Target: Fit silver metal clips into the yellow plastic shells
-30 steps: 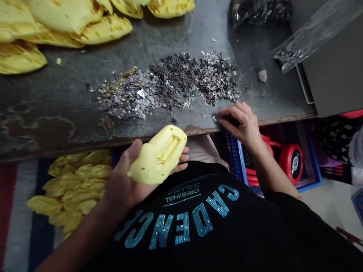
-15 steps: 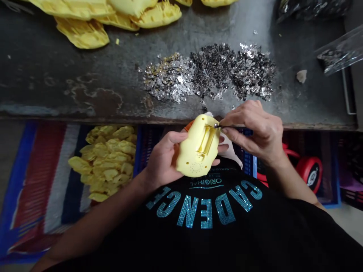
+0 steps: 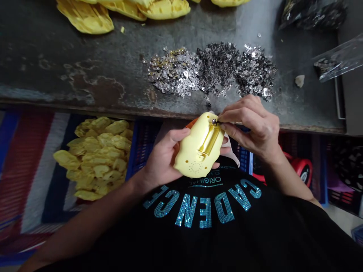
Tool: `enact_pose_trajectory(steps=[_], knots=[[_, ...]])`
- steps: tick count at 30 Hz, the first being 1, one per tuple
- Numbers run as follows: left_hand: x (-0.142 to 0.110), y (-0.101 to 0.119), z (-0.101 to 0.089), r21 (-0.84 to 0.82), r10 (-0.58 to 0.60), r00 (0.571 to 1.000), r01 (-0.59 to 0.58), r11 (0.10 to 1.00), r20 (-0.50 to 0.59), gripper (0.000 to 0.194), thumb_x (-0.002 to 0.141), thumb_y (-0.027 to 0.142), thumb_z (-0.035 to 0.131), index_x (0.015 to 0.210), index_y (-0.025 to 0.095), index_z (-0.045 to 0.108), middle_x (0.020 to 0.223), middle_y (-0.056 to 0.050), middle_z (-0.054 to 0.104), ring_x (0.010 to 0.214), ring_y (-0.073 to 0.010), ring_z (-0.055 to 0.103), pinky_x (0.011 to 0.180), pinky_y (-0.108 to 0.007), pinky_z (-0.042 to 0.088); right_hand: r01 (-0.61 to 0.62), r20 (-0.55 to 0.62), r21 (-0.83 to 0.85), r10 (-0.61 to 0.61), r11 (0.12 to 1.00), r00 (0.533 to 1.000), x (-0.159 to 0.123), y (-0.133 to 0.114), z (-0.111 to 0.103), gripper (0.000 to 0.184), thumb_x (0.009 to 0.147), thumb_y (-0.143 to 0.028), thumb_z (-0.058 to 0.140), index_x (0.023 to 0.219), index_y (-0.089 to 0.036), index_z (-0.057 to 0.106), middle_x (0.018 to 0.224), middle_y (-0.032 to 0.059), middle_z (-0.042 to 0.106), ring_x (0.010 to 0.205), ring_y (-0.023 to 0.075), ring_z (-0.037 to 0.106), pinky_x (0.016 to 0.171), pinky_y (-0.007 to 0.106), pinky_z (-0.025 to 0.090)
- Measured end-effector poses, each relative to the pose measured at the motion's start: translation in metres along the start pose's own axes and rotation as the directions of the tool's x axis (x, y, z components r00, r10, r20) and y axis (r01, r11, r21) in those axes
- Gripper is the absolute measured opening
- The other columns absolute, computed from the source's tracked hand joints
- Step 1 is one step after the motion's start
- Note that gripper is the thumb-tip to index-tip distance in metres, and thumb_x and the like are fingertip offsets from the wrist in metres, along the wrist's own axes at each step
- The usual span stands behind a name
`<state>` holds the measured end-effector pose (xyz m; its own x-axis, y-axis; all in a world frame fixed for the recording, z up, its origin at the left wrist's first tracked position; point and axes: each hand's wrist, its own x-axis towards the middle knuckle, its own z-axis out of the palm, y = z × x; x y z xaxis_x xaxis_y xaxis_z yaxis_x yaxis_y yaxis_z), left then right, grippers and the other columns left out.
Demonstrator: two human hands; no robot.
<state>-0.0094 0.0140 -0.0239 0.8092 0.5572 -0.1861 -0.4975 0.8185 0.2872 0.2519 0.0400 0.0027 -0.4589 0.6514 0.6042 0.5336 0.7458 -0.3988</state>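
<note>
My left hand (image 3: 164, 156) is closed around a yellow plastic casing (image 3: 191, 151), with the thumb on its left edge and the fingers behind it. The casing has a long battery slot, screw holes and a round pattern of small speaker holes at its near end. A small metal battery contact (image 3: 214, 121) is at the far end of the slot. My right hand (image 3: 252, 122) pinches at this contact between thumb and fingertips. Whether the contact sits in the slot or is only held against it, I cannot tell.
Piles of small metal contacts (image 3: 174, 73) lie on the dark worktable (image 3: 127, 56). More yellow casings (image 3: 85, 17) rest at the back left. Below the table edge is a heap of yellow parts (image 3: 99, 155). Clear plastic bags (image 3: 340, 58) are at the right.
The metal contact has shifted slightly left over the far end of the slot, and my right hand has gone with it. The casing is tilted a little more. The whole view has moved slightly.
</note>
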Motion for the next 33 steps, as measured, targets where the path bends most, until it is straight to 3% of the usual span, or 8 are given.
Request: enact_pose_trajectory(steps=[9,16,26,33], knots=[[0.003,-0.004,0.0,0.018,0.022,0.998,-0.021,1.0,-0.064,0.058,0.114,0.049,0.06,0.162,0.017,0.066,0.153,-0.015,0.082,0.141,-0.0429,0.079,0.106,-0.055,0.073,0.025,-0.04,0.074,-0.022,0.997,0.999,-0.005,0.004,-0.002,0.009,0.116,-0.029,0.066,0.123,-0.029,0.072,0.109,0.0001,0.08,0.097,0.0194,0.077,0.088,0.041,0.059],[0.005,-0.004,0.002,0.025,-0.013,0.996,0.015,1.0,-0.088,0.057,0.114,0.05,0.061,0.162,0.019,0.065,0.152,-0.014,0.082,0.137,-0.0411,0.081,0.098,-0.051,0.076,0.104,-0.011,-0.025,-0.104,0.994,0.994,-0.009,0.007,-0.011,0.014,0.114,-0.025,0.072,0.129,-0.027,0.071,0.112,0.0012,0.079,0.098,0.0187,0.072,0.085,0.039,0.06],[0.008,-0.003,0.011,0.088,-0.036,0.991,0.047,0.995,-0.125,0.079,0.109,0.058,0.073,0.175,0.024,0.046,0.133,-0.013,0.089,0.122,-0.0382,0.088,0.089,-0.047,0.078,0.215,0.071,-0.224,-0.204,0.951,0.976,-0.012,0.003,-0.02,0.013,0.116,-0.02,0.067,0.127,-0.022,0.073,0.113,0.0051,0.08,0.1,0.0207,0.068,0.084,0.04,0.059],[0.008,-0.003,0.011,0.09,-0.026,0.993,0.036,0.995,-0.111,0.067,0.112,0.057,0.067,0.168,0.022,0.055,0.133,-0.015,0.089,0.123,-0.0386,0.087,0.09,-0.048,0.077,0.132,-0.039,-0.101,-0.136,0.986,0.99,-0.017,-0.001,-0.016,0.018,0.114,-0.021,0.072,0.132,-0.021,0.073,0.112,0.0044,0.082,0.097,0.019,0.072,0.084,0.038,0.061]])
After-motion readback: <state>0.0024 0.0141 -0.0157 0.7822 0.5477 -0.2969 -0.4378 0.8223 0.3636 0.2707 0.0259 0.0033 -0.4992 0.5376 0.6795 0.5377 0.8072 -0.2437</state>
